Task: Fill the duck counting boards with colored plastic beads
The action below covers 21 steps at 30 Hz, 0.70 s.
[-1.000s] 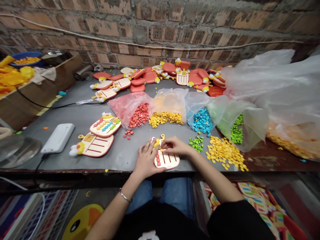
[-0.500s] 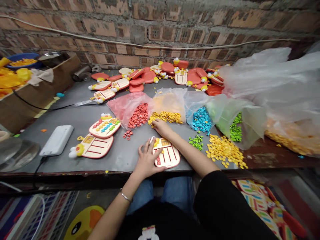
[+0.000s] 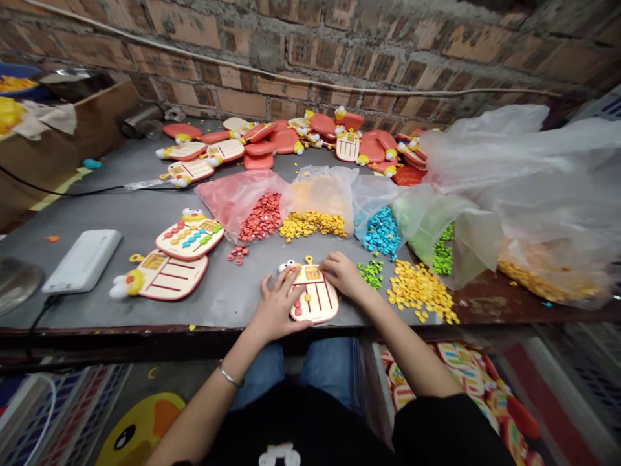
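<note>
A cream duck-shaped abacus toy (image 3: 315, 299) lies at the near edge of the grey table (image 3: 145, 213). My left hand (image 3: 275, 306) rests on its left side, fingers spread flat and pressing it down. My right hand (image 3: 343, 274) sits at its upper right corner, fingers curled in a pinch over the rods; what it pinches is too small to name. Red beads show on the toy's leftmost rod and a yellow one on the second rod. Open bags of red beads (image 3: 262, 217), yellow beads (image 3: 310, 224), blue beads (image 3: 381, 233) and green beads (image 3: 441, 249) lie just beyond.
Two more abacus toys (image 3: 165, 275) lie to the left, beside a white box (image 3: 82, 260) with a cable. Loose green beads (image 3: 371, 272) and a pile of yellow beads (image 3: 420, 291) sit at the right. Several red and cream toy parts (image 3: 310, 139) heap by the brick wall. Large plastic bags (image 3: 533, 188) fill the right.
My right hand reached out to the yellow bead bag, then came back to the toy's upper right corner. A yellow bead now shows on the second rod. My left hand stayed on the toy.
</note>
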### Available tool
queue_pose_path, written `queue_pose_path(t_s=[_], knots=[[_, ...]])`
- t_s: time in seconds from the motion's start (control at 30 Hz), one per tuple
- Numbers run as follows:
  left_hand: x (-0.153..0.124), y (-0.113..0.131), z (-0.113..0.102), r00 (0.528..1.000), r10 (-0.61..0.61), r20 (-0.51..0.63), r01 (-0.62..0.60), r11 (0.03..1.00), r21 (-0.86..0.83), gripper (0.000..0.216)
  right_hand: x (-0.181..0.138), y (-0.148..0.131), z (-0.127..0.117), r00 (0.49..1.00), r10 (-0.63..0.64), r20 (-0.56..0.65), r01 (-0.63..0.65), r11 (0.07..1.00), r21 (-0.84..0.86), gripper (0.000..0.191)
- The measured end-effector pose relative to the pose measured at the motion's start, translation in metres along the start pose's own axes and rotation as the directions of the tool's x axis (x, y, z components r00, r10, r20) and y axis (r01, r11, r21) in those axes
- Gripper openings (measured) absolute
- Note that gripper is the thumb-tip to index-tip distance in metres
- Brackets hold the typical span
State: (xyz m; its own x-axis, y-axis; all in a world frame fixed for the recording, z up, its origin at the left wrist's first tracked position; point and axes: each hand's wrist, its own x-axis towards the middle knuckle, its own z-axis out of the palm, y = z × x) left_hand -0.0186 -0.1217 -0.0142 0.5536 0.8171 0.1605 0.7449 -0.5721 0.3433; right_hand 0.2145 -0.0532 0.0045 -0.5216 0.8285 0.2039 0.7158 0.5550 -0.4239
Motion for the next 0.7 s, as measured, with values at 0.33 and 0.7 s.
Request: queue_pose_path(t_s=[0.33,0.7], knots=[[-0.001,-0.004,0.001,0.993,0.121,-0.005,-0.122,0.992,-0.029,0.048,-0.015,-0.009,0.006,0.994,-0.108,0.004,0.102,0.952,0.288,0.011],[0.003,0.000,-0.001,0.998,0.057,-0.001,-0.057,0.996,-0.063,0.083,0.015,-0.002,0.001,0.971,-0.055,0.233,-0.107,0.771,0.628,0.026]])
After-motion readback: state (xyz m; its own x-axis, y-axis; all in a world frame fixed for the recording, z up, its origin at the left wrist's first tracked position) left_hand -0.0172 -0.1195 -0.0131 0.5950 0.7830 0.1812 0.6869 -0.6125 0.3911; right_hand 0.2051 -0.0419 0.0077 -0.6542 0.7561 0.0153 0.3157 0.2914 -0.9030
